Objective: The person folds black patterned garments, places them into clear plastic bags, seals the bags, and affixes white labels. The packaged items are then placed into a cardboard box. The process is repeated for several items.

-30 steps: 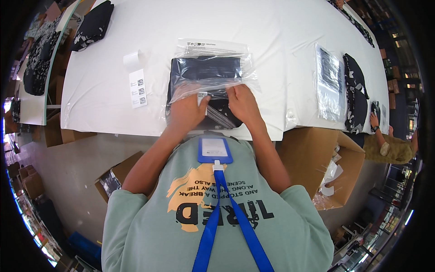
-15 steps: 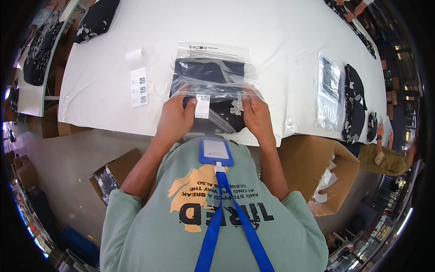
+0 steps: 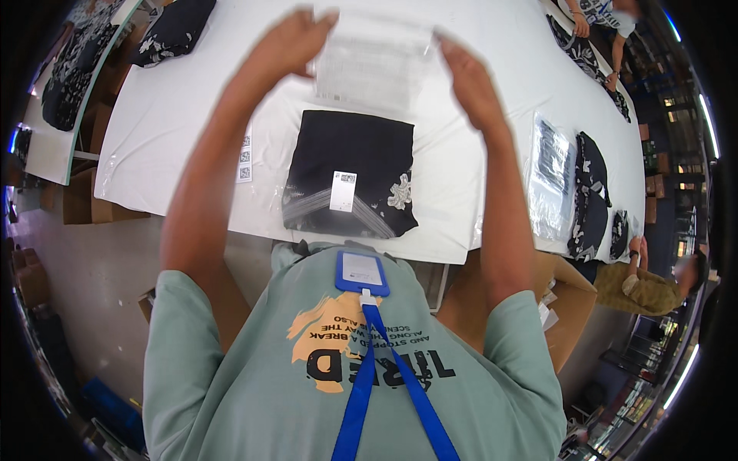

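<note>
My left hand (image 3: 296, 42) and my right hand (image 3: 469, 77) are raised over the far part of the table, slightly blurred, closed on the top corners of a clear plastic bag (image 3: 365, 69). Below it, a folded black garment (image 3: 354, 142) with a pale floral patch and grey striped band lies flat on the white table (image 3: 138, 146). A white tag (image 3: 343, 192) with a printed code sits on the garment. A strip of stickers (image 3: 244, 165) is partly hidden behind my left forearm.
Bagged items (image 3: 550, 169) and patterned garments (image 3: 588, 196) lie at right. A folded garment (image 3: 173, 31) rests back left. Co-workers' hands (image 3: 580, 27) and a person in olive (image 3: 642, 288) are at the right edges. Cardboard boxes (image 3: 569, 323) stand below the table.
Both hands have moved up and away from me with the clear bag, which has come off the top of the garment. The garment and its tag are now uncovered.
</note>
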The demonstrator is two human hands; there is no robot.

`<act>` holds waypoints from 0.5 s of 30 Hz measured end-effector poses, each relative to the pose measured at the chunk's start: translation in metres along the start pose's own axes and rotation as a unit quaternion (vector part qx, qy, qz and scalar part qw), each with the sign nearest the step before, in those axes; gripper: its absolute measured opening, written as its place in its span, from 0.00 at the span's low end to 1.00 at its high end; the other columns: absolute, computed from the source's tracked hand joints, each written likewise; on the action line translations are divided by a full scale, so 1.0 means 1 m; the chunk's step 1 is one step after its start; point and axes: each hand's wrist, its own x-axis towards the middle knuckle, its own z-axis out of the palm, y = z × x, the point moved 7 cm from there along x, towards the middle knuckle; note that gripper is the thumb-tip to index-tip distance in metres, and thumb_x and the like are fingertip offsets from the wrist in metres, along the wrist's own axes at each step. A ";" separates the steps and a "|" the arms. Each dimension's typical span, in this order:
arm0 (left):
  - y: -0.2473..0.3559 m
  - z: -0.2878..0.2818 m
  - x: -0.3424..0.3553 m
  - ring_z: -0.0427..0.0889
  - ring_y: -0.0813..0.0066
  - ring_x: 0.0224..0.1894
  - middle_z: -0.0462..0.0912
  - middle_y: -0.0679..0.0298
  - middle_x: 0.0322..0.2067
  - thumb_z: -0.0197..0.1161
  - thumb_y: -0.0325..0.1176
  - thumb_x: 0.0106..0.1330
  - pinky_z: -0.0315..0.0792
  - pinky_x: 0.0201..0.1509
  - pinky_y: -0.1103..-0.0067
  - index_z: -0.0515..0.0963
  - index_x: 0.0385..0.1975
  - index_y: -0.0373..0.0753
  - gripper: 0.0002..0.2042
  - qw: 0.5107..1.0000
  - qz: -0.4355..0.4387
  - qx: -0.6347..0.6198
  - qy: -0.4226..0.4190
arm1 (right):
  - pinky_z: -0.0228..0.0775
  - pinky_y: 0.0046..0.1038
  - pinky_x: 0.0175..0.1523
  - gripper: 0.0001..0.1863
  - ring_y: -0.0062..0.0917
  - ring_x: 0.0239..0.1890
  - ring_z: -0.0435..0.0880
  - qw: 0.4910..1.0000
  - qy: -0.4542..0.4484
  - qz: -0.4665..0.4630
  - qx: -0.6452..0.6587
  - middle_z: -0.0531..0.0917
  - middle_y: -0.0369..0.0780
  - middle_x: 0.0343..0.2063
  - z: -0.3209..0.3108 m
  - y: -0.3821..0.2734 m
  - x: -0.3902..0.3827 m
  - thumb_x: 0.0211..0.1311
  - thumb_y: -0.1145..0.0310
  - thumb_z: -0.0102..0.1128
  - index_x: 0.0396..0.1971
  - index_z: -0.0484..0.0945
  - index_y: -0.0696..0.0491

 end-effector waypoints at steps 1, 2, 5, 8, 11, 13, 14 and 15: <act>0.031 -0.026 0.009 0.83 0.66 0.48 0.80 0.53 0.51 0.53 0.53 0.74 0.84 0.46 0.65 0.70 0.64 0.33 0.30 0.993 0.117 -0.033 0.001 | 0.56 0.28 0.72 0.28 0.27 0.66 0.72 0.995 0.003 -0.095 -0.008 0.78 0.43 0.62 -0.020 -0.031 0.011 0.79 0.53 0.44 0.67 0.70 0.58; 0.060 -0.047 0.006 0.84 0.65 0.49 0.80 0.53 0.51 0.51 0.50 0.76 0.84 0.46 0.66 0.70 0.64 0.34 0.27 0.967 0.247 -0.068 0.000 | 0.54 0.28 0.73 0.28 0.28 0.67 0.71 0.980 0.008 -0.198 -0.015 0.77 0.43 0.63 -0.038 -0.061 0.017 0.79 0.54 0.43 0.67 0.69 0.58; 0.051 -0.075 -0.008 0.81 0.61 0.59 0.80 0.51 0.55 0.46 0.38 0.79 0.84 0.47 0.67 0.77 0.58 0.37 0.18 0.982 0.150 0.058 0.101 | 0.56 0.29 0.69 0.26 0.28 0.62 0.70 0.966 0.080 -0.245 -0.022 0.76 0.44 0.59 -0.063 -0.072 0.022 0.79 0.55 0.43 0.63 0.69 0.61; -0.007 -0.017 -0.019 0.76 0.60 0.64 0.72 0.53 0.65 0.48 0.38 0.79 0.78 0.58 0.65 0.74 0.63 0.38 0.19 0.968 0.219 0.058 0.105 | 0.49 0.30 0.74 0.27 0.32 0.71 0.61 0.977 0.018 -0.210 0.032 0.68 0.47 0.67 -0.008 -0.009 0.023 0.79 0.58 0.40 0.68 0.63 0.61; -0.116 0.058 0.013 0.65 0.51 0.71 0.67 0.48 0.69 0.47 0.41 0.79 0.48 0.77 0.52 0.66 0.68 0.32 0.24 0.994 0.045 0.092 -0.034 | 0.42 0.31 0.78 0.30 0.36 0.77 0.54 0.991 -0.067 -0.115 -0.016 0.62 0.49 0.73 0.070 0.086 0.026 0.79 0.58 0.38 0.72 0.58 0.62; -0.177 0.086 0.018 0.69 0.44 0.67 0.66 0.42 0.67 0.41 0.50 0.79 0.35 0.76 0.45 0.51 0.73 0.34 0.31 0.967 -0.035 0.196 -0.158 | 0.40 0.32 0.78 0.31 0.38 0.77 0.54 0.990 -0.110 -0.078 -0.037 0.62 0.51 0.72 0.102 0.136 0.026 0.79 0.56 0.36 0.72 0.58 0.61; -0.197 0.095 0.020 0.69 0.44 0.67 0.69 0.40 0.64 0.40 0.49 0.79 0.32 0.77 0.45 0.60 0.69 0.31 0.29 0.960 -0.052 0.200 -0.190 | 0.42 0.31 0.78 0.31 0.40 0.76 0.55 0.992 -0.123 -0.023 -0.032 0.62 0.51 0.72 0.109 0.160 0.027 0.79 0.55 0.35 0.73 0.57 0.60; -0.213 0.100 0.022 0.69 0.43 0.66 0.72 0.39 0.62 0.38 0.49 0.80 0.29 0.77 0.46 0.68 0.65 0.28 0.29 0.950 -0.063 0.232 -0.201 | 0.43 0.31 0.78 0.32 0.40 0.76 0.56 0.990 -0.134 -0.040 -0.015 0.62 0.51 0.72 0.114 0.171 0.024 0.79 0.55 0.36 0.73 0.57 0.60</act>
